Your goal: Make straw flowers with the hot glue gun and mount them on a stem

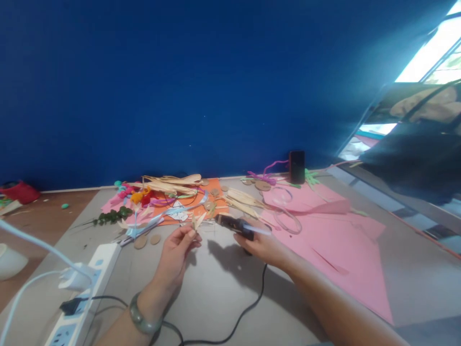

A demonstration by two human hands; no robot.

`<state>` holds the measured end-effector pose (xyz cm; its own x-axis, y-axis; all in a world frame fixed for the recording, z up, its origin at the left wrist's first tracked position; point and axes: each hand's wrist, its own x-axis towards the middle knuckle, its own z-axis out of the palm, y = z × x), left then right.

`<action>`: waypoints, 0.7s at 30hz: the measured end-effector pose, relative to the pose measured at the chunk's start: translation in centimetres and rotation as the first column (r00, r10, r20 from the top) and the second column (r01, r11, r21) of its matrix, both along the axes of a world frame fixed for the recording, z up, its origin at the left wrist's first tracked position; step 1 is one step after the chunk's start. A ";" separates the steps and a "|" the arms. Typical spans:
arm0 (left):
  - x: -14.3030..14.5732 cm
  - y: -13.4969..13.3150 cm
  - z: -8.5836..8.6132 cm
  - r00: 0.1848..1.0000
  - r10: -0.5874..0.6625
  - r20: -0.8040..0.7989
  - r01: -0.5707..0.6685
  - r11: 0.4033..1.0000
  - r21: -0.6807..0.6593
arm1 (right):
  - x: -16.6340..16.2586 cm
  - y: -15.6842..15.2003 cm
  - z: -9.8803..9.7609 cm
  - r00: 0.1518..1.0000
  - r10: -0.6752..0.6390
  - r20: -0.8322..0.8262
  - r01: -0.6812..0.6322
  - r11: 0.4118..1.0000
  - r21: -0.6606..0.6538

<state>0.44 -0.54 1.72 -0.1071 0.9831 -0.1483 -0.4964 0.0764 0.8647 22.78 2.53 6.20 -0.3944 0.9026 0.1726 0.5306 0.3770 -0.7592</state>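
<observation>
My left hand (177, 254) is raised over the grey table (223, 298), fingers pinched on a small piece of pale straw leaf (196, 222). My right hand (264, 246) grips a black glue gun (235, 225) whose nozzle points left toward the straw piece; its black cord (248, 307) trails back toward me. A green bangle is on my left wrist.
Pink paper sheets (334, 240) lie on the right, an orange sheet (196, 202) with straw leaves, ribbons, cardboard discs and a green sprig (111, 216) behind. A white power strip (84, 293) with plugs sits at left. A dark phone (297, 166) leans on the blue wall.
</observation>
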 end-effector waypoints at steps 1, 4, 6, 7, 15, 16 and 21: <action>0.0 -0.1 0.1 0.999 -0.034 -0.011 0.034 0.999 0.015 | 0.1 0.0 -0.2 0.999 0.040 0.028 -0.040 0.999 0.014; 0.2 -0.4 0.3 0.989 -0.140 -0.039 0.142 0.988 0.054 | 0.1 -0.3 -0.5 0.985 0.115 0.125 -0.119 0.993 0.019; 0.4 -0.6 0.3 0.984 -0.177 -0.029 0.178 0.981 0.075 | -0.3 -0.7 -0.6 0.974 0.126 0.186 -0.133 0.991 0.026; 0.4 -0.7 0.2 0.982 -0.186 -0.015 0.186 0.979 0.081 | -0.5 -0.9 -0.5 0.969 0.127 0.212 -0.136 0.990 0.030; 0.9 -0.9 -0.6 0.970 -0.232 0.076 0.230 0.972 0.044 | -1.5 -1.5 -0.7 0.981 0.088 0.171 -0.093 0.995 0.023; 0.9 -1.0 -0.6 0.972 -0.227 0.064 0.225 0.974 0.038 | -1.5 -1.5 -0.8 0.987 0.081 0.141 -0.084 0.996 0.015; 1.0 -0.7 -0.4 0.986 -0.162 0.043 0.162 0.987 0.006 | -1.2 -0.7 -1.3 0.995 -0.041 -0.085 0.037 0.998 -0.048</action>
<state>1.42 -1.23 1.33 0.0602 0.9874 -0.1466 -0.5149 0.1566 0.8428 21.57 1.82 4.85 -0.3438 0.9249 0.1625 0.4761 0.3209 -0.8188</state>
